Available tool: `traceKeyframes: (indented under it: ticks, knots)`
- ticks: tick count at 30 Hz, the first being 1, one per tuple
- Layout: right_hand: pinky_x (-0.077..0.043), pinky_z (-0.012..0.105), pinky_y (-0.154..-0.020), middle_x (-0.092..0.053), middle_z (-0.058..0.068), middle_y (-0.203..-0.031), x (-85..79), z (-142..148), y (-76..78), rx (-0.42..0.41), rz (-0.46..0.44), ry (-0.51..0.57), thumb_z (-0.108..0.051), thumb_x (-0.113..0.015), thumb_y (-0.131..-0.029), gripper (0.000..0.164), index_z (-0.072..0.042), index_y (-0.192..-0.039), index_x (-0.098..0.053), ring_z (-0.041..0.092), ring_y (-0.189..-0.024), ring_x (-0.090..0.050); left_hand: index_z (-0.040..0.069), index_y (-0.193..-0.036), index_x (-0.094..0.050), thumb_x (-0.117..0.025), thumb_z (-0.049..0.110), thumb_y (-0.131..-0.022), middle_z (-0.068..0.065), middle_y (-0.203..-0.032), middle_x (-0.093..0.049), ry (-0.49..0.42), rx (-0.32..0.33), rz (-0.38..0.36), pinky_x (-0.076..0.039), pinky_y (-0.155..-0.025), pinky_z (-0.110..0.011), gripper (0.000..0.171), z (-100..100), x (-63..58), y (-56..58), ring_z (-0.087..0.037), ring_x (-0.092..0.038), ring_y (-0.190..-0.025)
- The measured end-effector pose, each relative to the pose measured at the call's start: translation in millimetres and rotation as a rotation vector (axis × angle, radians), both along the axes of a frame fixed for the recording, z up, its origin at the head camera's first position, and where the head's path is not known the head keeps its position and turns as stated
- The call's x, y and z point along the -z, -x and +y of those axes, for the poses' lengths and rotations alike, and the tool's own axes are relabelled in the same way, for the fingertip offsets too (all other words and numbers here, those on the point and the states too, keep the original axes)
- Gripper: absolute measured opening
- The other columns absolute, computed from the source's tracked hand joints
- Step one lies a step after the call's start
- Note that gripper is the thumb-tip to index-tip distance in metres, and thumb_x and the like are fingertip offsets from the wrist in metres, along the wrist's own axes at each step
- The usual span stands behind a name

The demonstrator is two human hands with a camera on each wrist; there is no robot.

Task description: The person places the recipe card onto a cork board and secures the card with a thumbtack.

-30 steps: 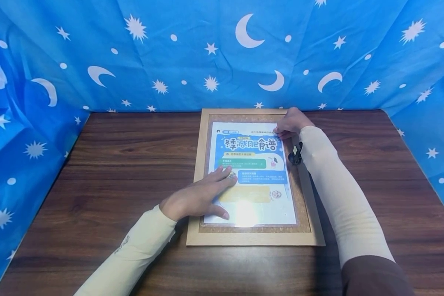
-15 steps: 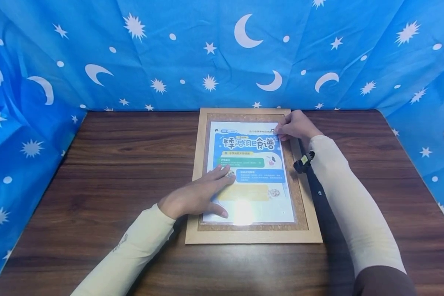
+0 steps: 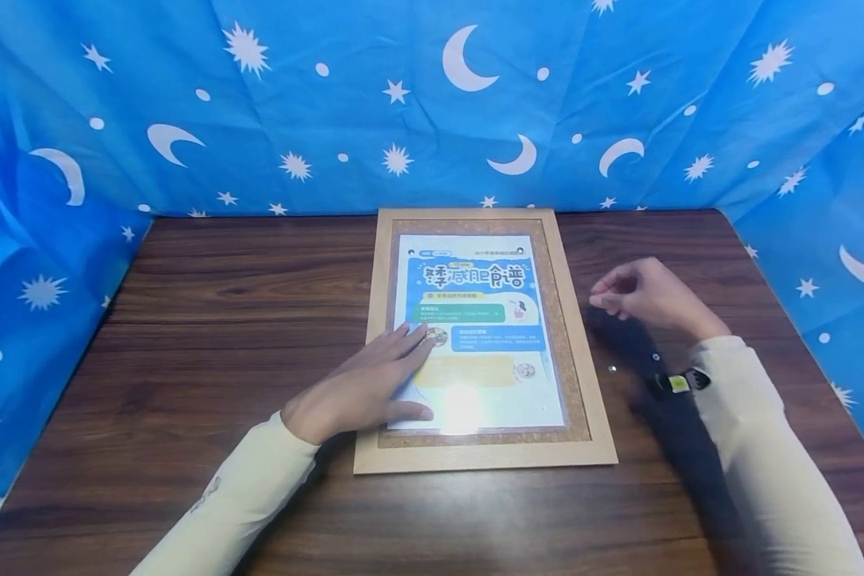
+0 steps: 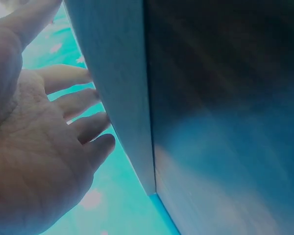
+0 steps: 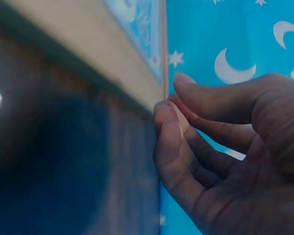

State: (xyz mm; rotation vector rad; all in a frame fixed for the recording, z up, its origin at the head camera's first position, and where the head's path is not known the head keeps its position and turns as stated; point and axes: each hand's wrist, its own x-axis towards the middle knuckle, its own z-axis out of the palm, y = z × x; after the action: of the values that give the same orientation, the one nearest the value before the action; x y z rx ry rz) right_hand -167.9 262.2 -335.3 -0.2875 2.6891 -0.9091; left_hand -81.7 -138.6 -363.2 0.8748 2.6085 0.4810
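Note:
A corkboard (image 3: 486, 458) with a pale wooden frame lies on the table. On it is a printed sheet (image 3: 507, 406) in a clear, glossy cover. Small round pin heads show at the sheet's top left corner (image 3: 412, 252) and top right corner (image 3: 520, 250). My left hand (image 3: 363, 384) rests flat across the sheet's left edge, fingers extended. My right hand (image 3: 655, 300) hovers right of the board, fingers loosely bent. In the right wrist view the thumb of the right hand (image 5: 220, 142) stands apart from the fingertips, and nothing shows between them.
Two small shiny pieces (image 3: 613, 369), apparently pins, lie on the dark wood table (image 3: 223, 320) right of the board, near the right wrist's camera (image 3: 679, 383). A blue curtain (image 3: 374, 104) with moons and stars hangs behind and along both sides.
My right hand has left the sheet's top right corner and moved right and toward me, uncovering the pin head there. The left hand keeps its place on the sheet.

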Motion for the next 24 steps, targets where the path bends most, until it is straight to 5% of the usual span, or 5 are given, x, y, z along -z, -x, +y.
traceKeyframes:
  ticks: [11, 19, 24]
  knots:
    - [-0.046, 0.030, -0.060, -0.067, 0.008, -0.087, 27.7, 56, -46.9, 0.102, -0.033, -0.105, -0.029, -0.083, -0.086, 0.036, 0.001, -0.101, -0.072, 0.020, -0.075, -0.055, 0.004, -0.159, -0.028, -0.066, 0.052, -0.095, -0.013, -0.168, -0.014, 0.011, -0.042, 0.026, -0.010, -0.124, -0.050, 0.089, -20, 1.5, -16.6, -0.033, -0.004, -0.155]
    - [-0.051, 0.029, -0.056, -0.070, 0.003, -0.078, 41.2, 64, -58.5, 0.105, -0.023, -0.066, -0.008, -0.076, -0.089, 0.008, 0.000, -0.089, -0.074, 0.019, -0.068, -0.060, 0.003, -0.159, -0.027, -0.065, 0.056, -0.094, -0.015, -0.168, -0.011, 0.010, -0.046, 0.031, -0.008, -0.124, -0.049, 0.092, -26, 2.1, -24.9, -0.030, -0.002, -0.155]
    - [-0.047, 0.032, -0.060, -0.068, 0.003, -0.077, 40.8, 57, -58.1, 0.129, 0.014, -0.104, -0.013, -0.075, -0.092, 0.013, -0.002, -0.085, -0.074, 0.020, -0.068, -0.057, 0.003, -0.159, -0.027, -0.065, 0.057, -0.094, -0.015, -0.168, -0.012, 0.012, -0.050, 0.030, -0.009, -0.124, -0.049, 0.092, -28, 3.8, -28.9, -0.030, -0.004, -0.155]
